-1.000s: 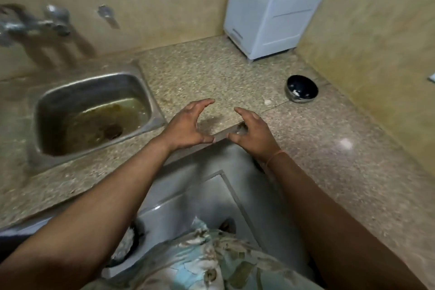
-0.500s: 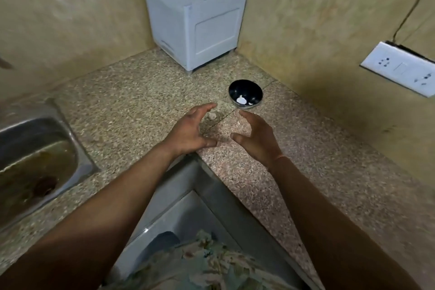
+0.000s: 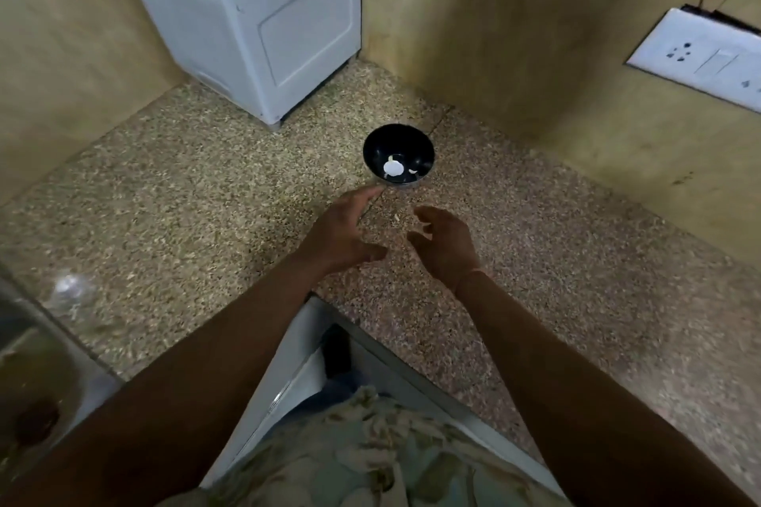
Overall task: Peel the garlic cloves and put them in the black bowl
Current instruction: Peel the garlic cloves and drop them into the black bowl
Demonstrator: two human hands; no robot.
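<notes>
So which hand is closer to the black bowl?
Left. The left hand reaches almost to the black bowl, fingertips by its near rim; the right hand is farther back.

Bowl (image 3: 395,138) on surface (image 3: 206,198) nr rear corner, garlic pieces (image 3: 393,168) in it. Box unit (image 3: 255,12) behind-left of bowl. Sink (image 3: 33,383) at left edge. Left hand (image 3: 341,230) & right hand (image 3: 447,243) just before bowl.

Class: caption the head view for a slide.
Open left hand and right hand hover near a round black bowl on speckled stone counter.
</notes>
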